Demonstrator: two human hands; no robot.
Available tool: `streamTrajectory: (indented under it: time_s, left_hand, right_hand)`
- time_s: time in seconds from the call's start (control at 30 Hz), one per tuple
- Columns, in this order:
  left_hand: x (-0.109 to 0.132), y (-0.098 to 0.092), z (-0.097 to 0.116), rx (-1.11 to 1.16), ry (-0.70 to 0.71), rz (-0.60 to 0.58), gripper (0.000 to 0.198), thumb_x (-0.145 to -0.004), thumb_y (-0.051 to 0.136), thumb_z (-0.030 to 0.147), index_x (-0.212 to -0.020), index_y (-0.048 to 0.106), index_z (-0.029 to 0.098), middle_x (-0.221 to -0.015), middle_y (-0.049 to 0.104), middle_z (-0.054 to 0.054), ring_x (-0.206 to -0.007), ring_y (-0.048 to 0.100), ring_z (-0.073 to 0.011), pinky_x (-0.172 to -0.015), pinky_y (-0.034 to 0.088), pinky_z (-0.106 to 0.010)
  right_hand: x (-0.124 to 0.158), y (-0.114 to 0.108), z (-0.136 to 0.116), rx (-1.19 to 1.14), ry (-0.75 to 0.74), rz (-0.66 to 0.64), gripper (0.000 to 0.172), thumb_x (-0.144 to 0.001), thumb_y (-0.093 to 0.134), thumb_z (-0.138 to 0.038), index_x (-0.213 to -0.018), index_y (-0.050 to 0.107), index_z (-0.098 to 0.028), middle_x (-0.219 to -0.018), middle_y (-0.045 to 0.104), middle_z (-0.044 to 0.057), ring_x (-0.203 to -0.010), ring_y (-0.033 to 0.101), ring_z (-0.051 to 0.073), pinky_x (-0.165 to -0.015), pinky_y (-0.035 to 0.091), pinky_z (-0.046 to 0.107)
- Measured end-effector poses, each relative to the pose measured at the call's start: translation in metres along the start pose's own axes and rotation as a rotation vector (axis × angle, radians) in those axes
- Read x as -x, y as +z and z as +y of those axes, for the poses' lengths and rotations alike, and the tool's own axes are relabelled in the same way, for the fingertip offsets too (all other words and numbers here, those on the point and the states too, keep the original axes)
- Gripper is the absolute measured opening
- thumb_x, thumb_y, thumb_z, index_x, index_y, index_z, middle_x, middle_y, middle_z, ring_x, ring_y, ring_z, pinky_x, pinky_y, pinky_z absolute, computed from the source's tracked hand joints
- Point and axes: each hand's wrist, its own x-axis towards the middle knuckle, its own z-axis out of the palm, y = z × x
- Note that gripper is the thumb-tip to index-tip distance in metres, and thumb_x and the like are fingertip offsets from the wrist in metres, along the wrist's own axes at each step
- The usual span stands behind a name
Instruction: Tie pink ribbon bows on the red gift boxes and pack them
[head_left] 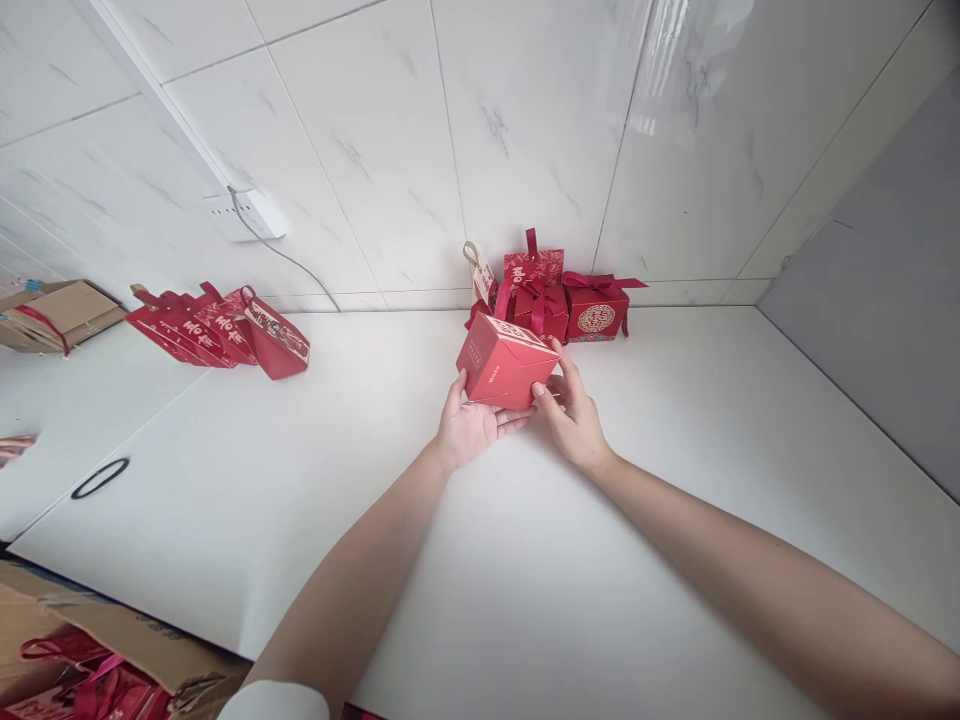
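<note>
A workroom, judging by the tiled wall [540, 130], white worktop [300, 440] and open carton [142, 632].

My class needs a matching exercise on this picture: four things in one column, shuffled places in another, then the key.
1. Red box nearest the picture's centre
2. Black loop
3. White socket
4. Carton of red packages

A. on the tiled wall
B. bottom left corner
C. held by the left hand and right hand
D. lying on the white table

Pairs: 1-C, 2-D, 3-A, 4-B

Box I hold [504, 365]: smooth paper card, near matt. Ribbon [602, 281]: satiny cloth. Table [330, 480]: smooth, faint sheen. Wall tiles [536, 130]: glossy, marble-look. Carton [131, 635]: matt cardboard.
</note>
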Motion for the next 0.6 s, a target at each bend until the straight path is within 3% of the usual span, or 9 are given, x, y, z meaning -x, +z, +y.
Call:
streamTrajectory:
  time_s: [0.13, 0.23, 0.6]
  left_hand:
    - [-0.0007, -0.0040, 0.0036, -0.011, -0.055, 0.021, 0.095, -0.083, 0.018, 0.081, -0.133, 0.057, 0.010, -0.116, 0.069, -0.020, -0.099, 0.068, -0.0317, -0.102, 0.041, -0.047]
    - [-0.0017, -0.0059, 0.0034, -0.026, -0.064, 0.027, 0.099, -0.082, 0.015, 0.083, -0.129, 0.059, 0.008, -0.106, 0.072, -0.020, -0.089, 0.070, -0.0297, -0.099, 0.044, -0.047]
    - [-0.0037, -0.0028, 0.0025, -0.044, -0.049, 0.061, 0.102, -0.082, 0.008, 0.083, -0.127, 0.059, 0.007, -0.104, 0.071, -0.021, -0.087, 0.068, -0.0285, -0.097, 0.045, -0.048]
  right_hand:
    - [-0.0001, 0.0010, -0.0003, 0.062, -0.110, 0.054, 0.067, -0.092, 0.059, -0.047, -0.151, 0.031, -0.037, -0.141, 0.047, 0.011, -0.114, 0.058, 0.025, -0.090, 0.056, 0.044]
    - [0.0001, 0.0012, -0.0002, 0.070, -0.144, 0.061, 0.064, -0.091, 0.060, -0.046, -0.149, 0.033, -0.038, -0.146, 0.038, 0.011, -0.121, 0.054, 0.026, -0.090, 0.057, 0.046]
    - [0.0009, 0.0019, -0.0003, 0.068, -0.140, 0.054, 0.064, -0.092, 0.059, -0.046, -0.149, 0.032, -0.038, -0.141, 0.042, 0.011, -0.113, 0.059, 0.026, -0.083, 0.060, 0.043]
